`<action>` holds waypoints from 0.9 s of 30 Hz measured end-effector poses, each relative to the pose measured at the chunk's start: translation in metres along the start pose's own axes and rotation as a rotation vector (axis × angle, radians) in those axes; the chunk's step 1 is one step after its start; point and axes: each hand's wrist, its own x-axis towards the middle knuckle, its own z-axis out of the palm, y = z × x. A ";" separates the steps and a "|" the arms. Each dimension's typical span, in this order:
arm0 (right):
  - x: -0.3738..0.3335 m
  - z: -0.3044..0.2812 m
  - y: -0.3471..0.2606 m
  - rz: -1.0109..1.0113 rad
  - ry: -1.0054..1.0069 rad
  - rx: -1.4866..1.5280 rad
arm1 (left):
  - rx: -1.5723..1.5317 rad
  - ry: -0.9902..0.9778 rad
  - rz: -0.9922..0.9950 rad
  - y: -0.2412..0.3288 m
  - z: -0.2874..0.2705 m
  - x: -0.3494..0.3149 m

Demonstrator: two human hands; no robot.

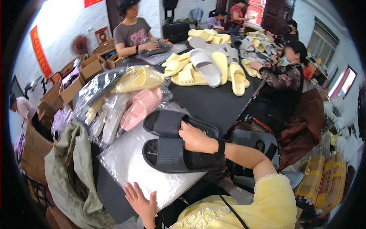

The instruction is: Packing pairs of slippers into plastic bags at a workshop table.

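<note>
A pair of black slide sandals [164, 152] lies side by side over a stack of clear plastic bags [126, 156] at the table's near edge. My right hand [194, 138] grips the pair where the two straps meet, its fingertips partly hidden inside. Fingers spread, my left hand [141, 200] rests at the near edge of the plastic bags and holds nothing. Just beyond the sandals are bagged slides: a pink pair [141, 107], a grey pair [110, 118] and a yellow one [140, 79], all in clear plastic.
Loose yellow slides [238, 78] and grey slides [206, 66] are heaped farther along the dark table [202, 101]. Co-workers stand or sit around it. A greenish cloth sack [70, 171] hangs at the near left; cardboard boxes [91, 66] line the left side. A grey chair [248, 143] stands at right.
</note>
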 end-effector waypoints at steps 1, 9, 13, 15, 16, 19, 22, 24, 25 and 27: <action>-0.009 0.004 0.008 0.031 -0.004 0.011 | -0.009 0.005 0.027 0.001 -0.002 0.001; -0.034 -0.003 0.049 0.030 -0.456 0.376 | 0.037 0.066 0.096 0.001 -0.006 -0.001; -0.044 0.025 0.067 -0.149 -0.311 0.266 | 0.061 0.091 0.106 0.004 -0.007 0.000; -0.043 0.025 0.063 -0.122 -0.322 0.274 | 0.060 0.112 0.114 0.002 -0.006 -0.001; -0.042 0.024 0.062 -0.109 -0.333 0.270 | 0.055 0.132 0.123 0.001 -0.005 -0.001; -0.044 0.021 0.060 -0.091 -0.337 0.262 | 0.056 0.126 0.122 0.005 -0.009 0.000; -0.044 0.019 0.060 -0.081 -0.342 0.265 | 0.076 0.137 0.135 0.005 -0.008 0.000; -0.044 0.020 0.062 -0.072 -0.353 0.272 | 0.084 0.141 0.138 0.005 -0.006 0.001; -0.044 0.023 0.064 -0.093 -0.338 0.272 | 0.091 0.145 0.139 0.005 -0.005 0.001; -0.045 0.024 0.065 -0.111 -0.324 0.272 | 0.090 0.152 0.142 0.005 -0.004 0.000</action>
